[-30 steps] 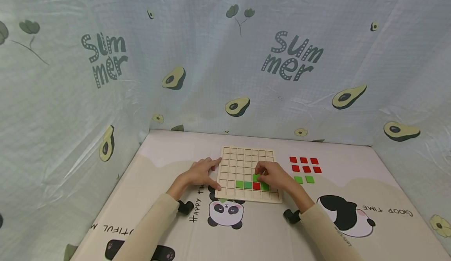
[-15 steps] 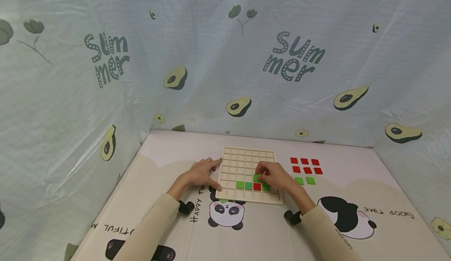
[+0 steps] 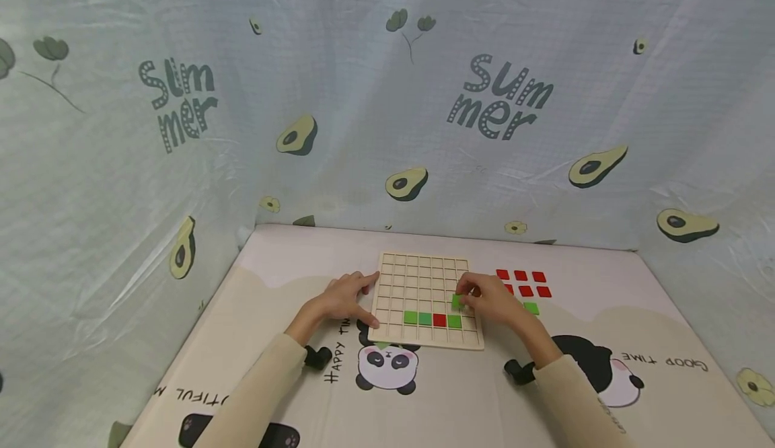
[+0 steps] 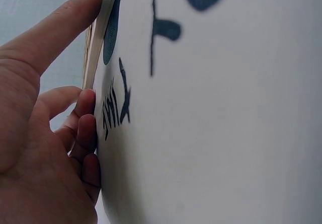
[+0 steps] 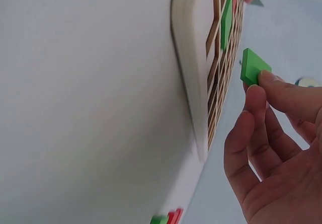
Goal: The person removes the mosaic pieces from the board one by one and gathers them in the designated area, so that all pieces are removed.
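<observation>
A pale wooden grid board (image 3: 407,281) lies on the table in the head view. Along its near part sit a green tile (image 3: 411,317), a darker green tile (image 3: 425,319), a red tile (image 3: 439,320) and another green tile (image 3: 454,321), side by side. My right hand (image 3: 495,298) pinches a loose green tile (image 5: 255,67) between thumb and fingertips, over the board's right side; the right wrist view shows it raised off the grid. Against the board's left edge rests my left hand (image 3: 346,296), thumb and index finger spread and touching the rim.
Right of the board lie several red tiles (image 3: 538,277) in two rows, partly hidden by the right hand. A spare green tile (image 3: 531,308) lies nearer. The tablecloth (image 3: 448,401) carries panda prints, and a printed curtain (image 3: 339,85) stands behind.
My right hand has moved right, carrying the pinched green tile from above the red tile to right of the row's last green tile. The left hand stays at the board's edge.
</observation>
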### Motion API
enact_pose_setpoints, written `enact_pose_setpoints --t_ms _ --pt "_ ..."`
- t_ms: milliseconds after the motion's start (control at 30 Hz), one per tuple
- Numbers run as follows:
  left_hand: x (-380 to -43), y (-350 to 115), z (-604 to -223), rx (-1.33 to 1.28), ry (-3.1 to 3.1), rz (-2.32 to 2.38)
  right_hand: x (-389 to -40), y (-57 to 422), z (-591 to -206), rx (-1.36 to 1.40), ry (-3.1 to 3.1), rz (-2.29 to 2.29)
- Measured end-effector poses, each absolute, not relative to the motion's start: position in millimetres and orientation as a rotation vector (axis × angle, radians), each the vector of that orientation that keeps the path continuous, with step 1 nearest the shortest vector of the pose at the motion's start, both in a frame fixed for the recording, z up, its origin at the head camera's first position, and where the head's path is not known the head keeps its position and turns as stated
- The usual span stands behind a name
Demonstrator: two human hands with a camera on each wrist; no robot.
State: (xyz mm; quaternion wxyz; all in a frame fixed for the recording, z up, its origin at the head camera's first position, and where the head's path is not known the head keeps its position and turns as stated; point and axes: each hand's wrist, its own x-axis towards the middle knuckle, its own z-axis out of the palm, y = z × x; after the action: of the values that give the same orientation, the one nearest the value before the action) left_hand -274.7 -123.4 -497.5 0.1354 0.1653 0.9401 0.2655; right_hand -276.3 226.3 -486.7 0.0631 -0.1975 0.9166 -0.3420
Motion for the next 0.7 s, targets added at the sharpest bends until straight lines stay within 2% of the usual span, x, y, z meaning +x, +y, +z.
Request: enact_pose_setpoints --t_ms 700 --pt "-275.3 -123.3 -496.4 0.483 2.714 0.768 -268.3 313.7 -464.9 -0.533 2.903 -0.989"
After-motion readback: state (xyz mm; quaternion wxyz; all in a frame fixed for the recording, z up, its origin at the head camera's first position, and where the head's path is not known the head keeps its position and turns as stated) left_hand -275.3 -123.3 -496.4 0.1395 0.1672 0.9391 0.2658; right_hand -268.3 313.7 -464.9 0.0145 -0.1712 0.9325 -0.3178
